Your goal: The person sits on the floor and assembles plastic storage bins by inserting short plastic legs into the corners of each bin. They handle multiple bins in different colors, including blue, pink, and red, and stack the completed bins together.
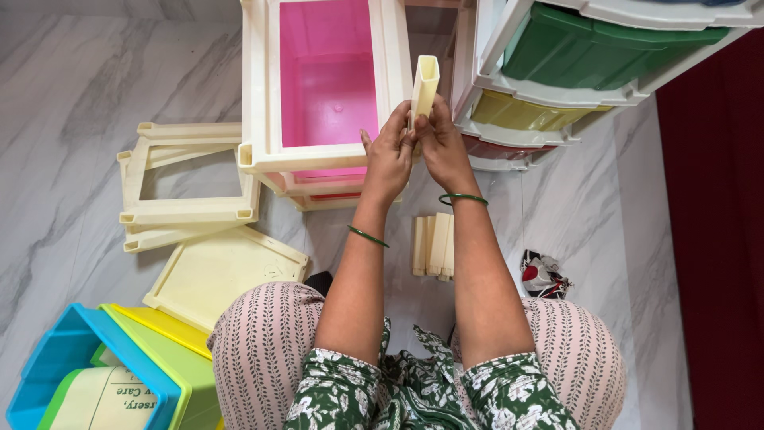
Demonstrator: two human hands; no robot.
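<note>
Gripping a cream plastic post (424, 86) between both hands, a seated person holds it upright just in front of a cream drawer frame (256, 87) that carries a pink drawer (328, 76). The left hand (387, 155) is curled with its fingers closed around the post's lower end, thumb side pressed to the plastic; the right hand (440, 143) closes on the same end from the other side, fingertips pinching the post just below its middle. The two hands touch each other at the post, and its hollow rectangular top stands clear above them, beside the frame's right corner. Each wrist wears a green bangle (367, 236). On the marble floor (72, 119) between the forearms lies a small bundle of matching cream posts (434, 245), well below the hands. To the left rest stacked empty cream frames (187, 185) and a flat cream panel (223, 275), with blue (68, 350), green and yellow drawers (163, 326) nested near the left knee. At upper right stands an assembled drawer unit (573, 72) holding green and yellow drawers.
</note>
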